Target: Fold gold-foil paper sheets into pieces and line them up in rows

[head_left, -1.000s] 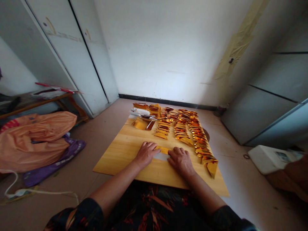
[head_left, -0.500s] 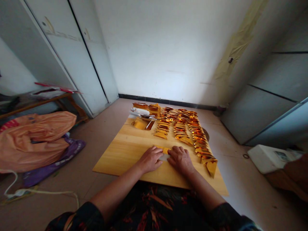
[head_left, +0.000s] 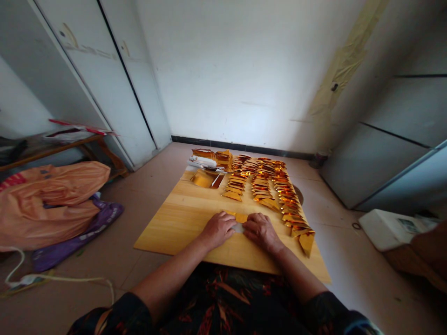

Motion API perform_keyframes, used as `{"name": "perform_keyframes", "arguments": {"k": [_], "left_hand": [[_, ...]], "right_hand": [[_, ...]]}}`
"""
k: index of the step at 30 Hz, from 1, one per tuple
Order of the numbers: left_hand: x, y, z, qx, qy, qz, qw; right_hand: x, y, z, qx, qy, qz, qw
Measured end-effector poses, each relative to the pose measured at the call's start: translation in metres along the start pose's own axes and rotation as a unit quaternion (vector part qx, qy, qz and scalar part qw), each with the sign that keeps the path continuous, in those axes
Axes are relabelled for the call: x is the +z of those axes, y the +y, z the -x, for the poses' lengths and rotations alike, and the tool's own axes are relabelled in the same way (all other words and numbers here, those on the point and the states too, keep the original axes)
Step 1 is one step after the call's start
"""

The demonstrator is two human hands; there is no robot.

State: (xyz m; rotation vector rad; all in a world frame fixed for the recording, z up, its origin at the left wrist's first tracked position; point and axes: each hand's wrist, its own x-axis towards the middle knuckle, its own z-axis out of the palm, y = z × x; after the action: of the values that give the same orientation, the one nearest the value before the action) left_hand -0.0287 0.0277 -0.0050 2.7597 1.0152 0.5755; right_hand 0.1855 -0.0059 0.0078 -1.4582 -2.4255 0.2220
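Observation:
Near the front of the wooden board (head_left: 174,221), a small sheet of gold foil paper (head_left: 240,217) with a pale underside lies between my hands, partly folded over. My left hand (head_left: 219,228) is closed on its left end, fingers bent and pressed down. At the other end my right hand (head_left: 261,231) has its fingers curled onto the paper, the fingertips partly hidden. Beyond them stand several rows of folded gold foil pieces (head_left: 265,187), overlapping one another. The nearest piece of the right row (head_left: 306,243) lies close to the board's right edge.
At the board's far left are flat gold sheets (head_left: 201,178), a white rolled item (head_left: 202,161) and a gold stack (head_left: 223,159). On the floor lie an orange bag (head_left: 70,186), a purple bag (head_left: 80,237) and a cable (head_left: 80,279). A white box (head_left: 387,230) stands right.
My right hand's fingers have curled in more and drawn slightly back, showing a little more of the gold paper. My left hand has hardly moved.

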Motion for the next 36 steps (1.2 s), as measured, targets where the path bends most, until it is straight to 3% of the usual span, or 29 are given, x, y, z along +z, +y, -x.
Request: {"name": "perform_keyframes", "arguments": {"k": [10,17,26,36], "left_hand": [[0.0,0.014,0.0,-0.029,0.012,-0.05,0.998],[0.008,0.014,0.004,-0.036,0.044,-0.046,0.997],[0.01,0.011,0.01,-0.025,0.044,-0.043,0.998],[0.005,0.013,0.013,-0.014,0.03,-0.06,0.998]], "right_hand": [[0.009,0.006,-0.006,-0.01,0.046,-0.054,0.997],[0.007,0.019,-0.002,-0.064,0.055,-0.104,0.991],[0.011,0.013,-0.016,-0.021,0.036,-0.065,0.997],[0.001,-0.001,-0.03,0.081,-0.021,-0.04,0.996]]}}
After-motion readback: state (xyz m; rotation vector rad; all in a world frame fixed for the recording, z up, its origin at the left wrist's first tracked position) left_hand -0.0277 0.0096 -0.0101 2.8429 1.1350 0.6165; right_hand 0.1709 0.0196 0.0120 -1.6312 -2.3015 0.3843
